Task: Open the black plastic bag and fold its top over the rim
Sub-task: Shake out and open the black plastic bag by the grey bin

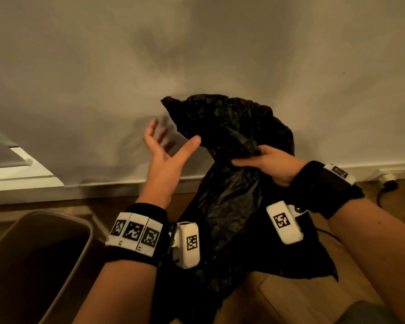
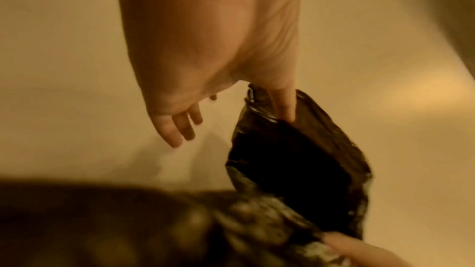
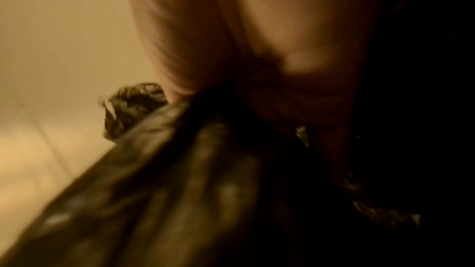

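A crumpled black plastic bag (image 1: 229, 127) hangs in front of the wall, its lower part trailing to the wooden floor. My right hand (image 1: 250, 156) grips it in a bunch about a third of the way down. My left hand (image 1: 173, 134) is spread open just left of the bag's top, and only its thumb touches the plastic. In the left wrist view the left hand (image 2: 233, 127) has straight fingers, with the thumb against the edge of the bag (image 2: 295, 159), whose mouth gapes slightly. The right wrist view shows the right hand (image 3: 257, 98) clenched on gathered bag (image 3: 180, 170).
An unlined grey waste bin (image 1: 89, 230) stands on the floor at the lower left, below my left forearm. The wall and its white skirting board (image 1: 126, 183) lie straight ahead. A plug and dark cable (image 1: 384, 181) sit at the right by the skirting.
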Action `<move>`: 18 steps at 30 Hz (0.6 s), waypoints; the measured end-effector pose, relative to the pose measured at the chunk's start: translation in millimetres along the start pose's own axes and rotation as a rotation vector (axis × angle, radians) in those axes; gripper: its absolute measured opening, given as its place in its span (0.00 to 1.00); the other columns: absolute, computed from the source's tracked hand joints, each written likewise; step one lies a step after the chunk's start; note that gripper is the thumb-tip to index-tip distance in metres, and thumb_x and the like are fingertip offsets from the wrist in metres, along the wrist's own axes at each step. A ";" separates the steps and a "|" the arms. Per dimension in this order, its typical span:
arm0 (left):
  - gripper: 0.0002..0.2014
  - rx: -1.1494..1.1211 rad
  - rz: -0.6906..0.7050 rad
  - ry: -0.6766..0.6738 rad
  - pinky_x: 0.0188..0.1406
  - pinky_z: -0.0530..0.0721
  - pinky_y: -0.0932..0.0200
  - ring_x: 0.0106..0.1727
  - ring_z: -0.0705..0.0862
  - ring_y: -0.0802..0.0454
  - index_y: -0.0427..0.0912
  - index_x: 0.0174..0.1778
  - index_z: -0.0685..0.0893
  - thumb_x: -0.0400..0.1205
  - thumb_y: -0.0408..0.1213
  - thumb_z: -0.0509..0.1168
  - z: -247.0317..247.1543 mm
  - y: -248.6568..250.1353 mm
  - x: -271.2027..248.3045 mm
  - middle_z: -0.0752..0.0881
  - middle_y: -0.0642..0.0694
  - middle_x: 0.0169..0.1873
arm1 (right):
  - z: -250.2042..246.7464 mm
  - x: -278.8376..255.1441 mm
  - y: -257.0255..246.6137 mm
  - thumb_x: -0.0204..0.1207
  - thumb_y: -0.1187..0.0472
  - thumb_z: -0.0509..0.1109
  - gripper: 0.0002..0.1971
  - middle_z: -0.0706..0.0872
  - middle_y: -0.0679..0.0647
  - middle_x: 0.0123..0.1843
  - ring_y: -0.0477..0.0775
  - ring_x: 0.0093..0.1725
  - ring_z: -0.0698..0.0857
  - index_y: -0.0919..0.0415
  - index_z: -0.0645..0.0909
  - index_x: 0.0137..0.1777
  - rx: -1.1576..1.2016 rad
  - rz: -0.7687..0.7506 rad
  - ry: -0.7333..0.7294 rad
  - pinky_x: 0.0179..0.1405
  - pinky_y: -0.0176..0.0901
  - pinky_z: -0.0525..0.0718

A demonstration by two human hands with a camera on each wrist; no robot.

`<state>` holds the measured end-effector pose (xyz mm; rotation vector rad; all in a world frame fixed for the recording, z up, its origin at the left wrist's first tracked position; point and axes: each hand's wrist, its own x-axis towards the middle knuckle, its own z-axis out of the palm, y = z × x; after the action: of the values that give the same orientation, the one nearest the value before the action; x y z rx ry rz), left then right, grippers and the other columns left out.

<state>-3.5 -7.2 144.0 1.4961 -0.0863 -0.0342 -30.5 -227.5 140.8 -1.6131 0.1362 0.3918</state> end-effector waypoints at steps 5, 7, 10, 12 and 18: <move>0.64 0.433 0.392 -0.092 0.84 0.53 0.41 0.85 0.50 0.51 0.55 0.82 0.46 0.57 0.66 0.77 -0.2 12.7 -1.8 0.51 0.48 0.84 | 13.8 -9.7 -10.2 0.65 0.54 0.74 0.18 0.91 0.46 0.56 0.48 0.59 0.88 0.49 0.85 0.57 0.010 -0.015 -0.167 0.63 0.40 0.83; 0.54 0.829 0.574 -0.149 0.83 0.42 0.38 0.85 0.46 0.50 0.58 0.80 0.60 0.59 0.69 0.74 4.9 14.5 -1.2 0.53 0.55 0.84 | 18.4 -13.0 -14.0 0.69 0.61 0.73 0.16 0.91 0.45 0.55 0.46 0.58 0.88 0.51 0.84 0.58 -0.044 -0.056 -0.219 0.61 0.37 0.83; 0.28 0.925 0.539 -0.171 0.82 0.45 0.41 0.83 0.60 0.51 0.55 0.69 0.79 0.74 0.60 0.67 -0.8 7.1 6.7 0.71 0.56 0.78 | 14.6 -13.7 -18.2 0.69 0.68 0.72 0.11 0.93 0.49 0.47 0.48 0.50 0.91 0.57 0.90 0.49 -0.003 -0.103 -0.184 0.52 0.36 0.86; 0.27 0.855 0.390 -0.157 0.80 0.57 0.42 0.74 0.74 0.52 0.49 0.66 0.82 0.75 0.59 0.59 -8.2 -1.7 9.9 0.82 0.50 0.69 | 7.7 -11.3 -20.0 0.66 0.62 0.74 0.05 0.93 0.52 0.38 0.49 0.39 0.91 0.57 0.92 0.36 0.125 -0.089 -0.089 0.48 0.41 0.88; 0.14 0.659 0.249 -0.148 0.32 0.75 0.53 0.33 0.82 0.56 0.39 0.42 0.84 0.84 0.47 0.64 -7.5 -2.6 -0.2 0.85 0.48 0.31 | 5.6 -5.8 -19.7 0.77 0.48 0.71 0.11 0.93 0.51 0.46 0.48 0.45 0.91 0.52 0.91 0.44 0.010 -0.075 0.220 0.54 0.48 0.85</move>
<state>-3.1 0.0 140.9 2.1287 -0.4359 0.0930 -30.5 -221.2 161.1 -1.6440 0.2437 0.1548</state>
